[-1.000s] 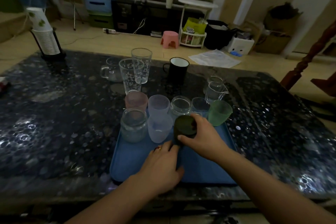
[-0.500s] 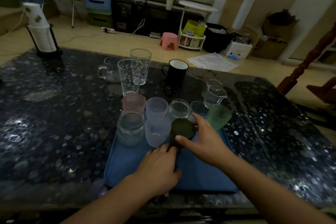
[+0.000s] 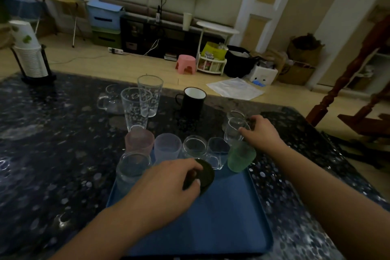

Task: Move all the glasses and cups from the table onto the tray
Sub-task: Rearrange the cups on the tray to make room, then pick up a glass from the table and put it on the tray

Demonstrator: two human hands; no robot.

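A blue tray (image 3: 221,226) lies on the dark speckled table (image 3: 52,154). On its far part stand a pink cup (image 3: 139,141), a frosted cup (image 3: 167,145), a clear jar (image 3: 132,167), clear glasses (image 3: 195,146) and a green cup (image 3: 240,159). My left hand (image 3: 168,183) grips a dark green cup (image 3: 205,175) on the tray. My right hand (image 3: 259,131) holds a small clear pitcher (image 3: 234,131) on the table beyond the tray. Two tall printed glasses (image 3: 137,107), a glass mug (image 3: 110,99) and a black mug (image 3: 193,100) stand further back.
A stack of paper cups in a black holder (image 3: 29,57) stands at the table's far left corner. Beyond the table are a pink stool (image 3: 185,64), a white side table (image 3: 217,27), storage boxes and a dark wooden post (image 3: 346,74) at right.
My right hand let go of the dark green cup and reached right and back to the clear pitcher. My left hand moved forward and took hold of the dark green cup.
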